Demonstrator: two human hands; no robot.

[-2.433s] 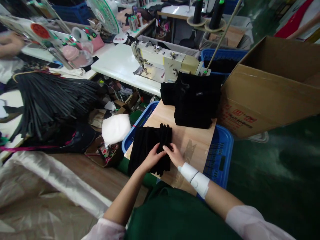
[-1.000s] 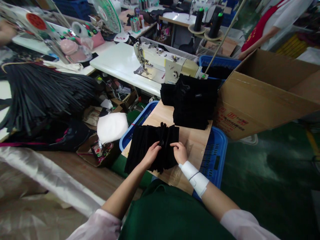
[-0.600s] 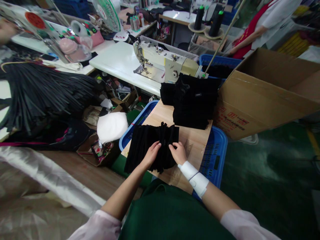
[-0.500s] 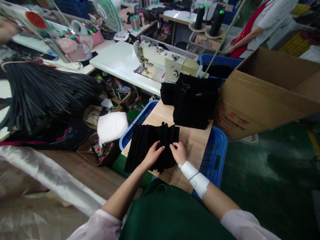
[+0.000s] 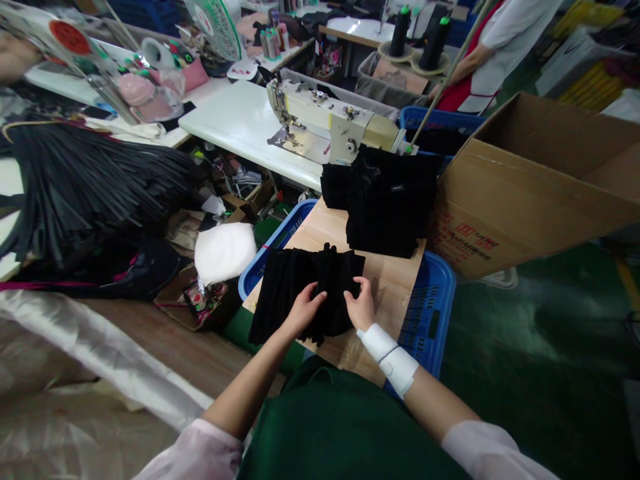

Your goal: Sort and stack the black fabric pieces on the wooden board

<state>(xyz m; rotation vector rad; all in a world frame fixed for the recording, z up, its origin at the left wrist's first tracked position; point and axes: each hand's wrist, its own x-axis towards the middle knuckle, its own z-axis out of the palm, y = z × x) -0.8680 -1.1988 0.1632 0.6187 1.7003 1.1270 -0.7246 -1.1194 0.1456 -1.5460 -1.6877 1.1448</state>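
Observation:
A fanned stack of black fabric pieces (image 5: pixel 295 283) lies on a wooden board (image 5: pixel 390 287) set over a blue plastic crate (image 5: pixel 430 313). My left hand (image 5: pixel 303 310) rests on the stack's near middle, fingers curled onto the cloth. My right hand (image 5: pixel 361 303), with a white wrist wrap, pinches the right edge of the top black piece. A taller pile of folded black fabric (image 5: pixel 390 200) sits at the board's far end.
A large open cardboard box (image 5: pixel 530 180) stands at the right. A sewing machine (image 5: pixel 330 123) sits on a white table behind the board. Black strips (image 5: pixel 85 187) are heaped at the left, a white bundle (image 5: pixel 224 250) on the floor. Another person in red and white (image 5: pixel 487 47) works far right.
My right hand has slid rightward along the stack to its right edge, spreading the top piece. The left hand stays in place. The person at the back has come further into view.

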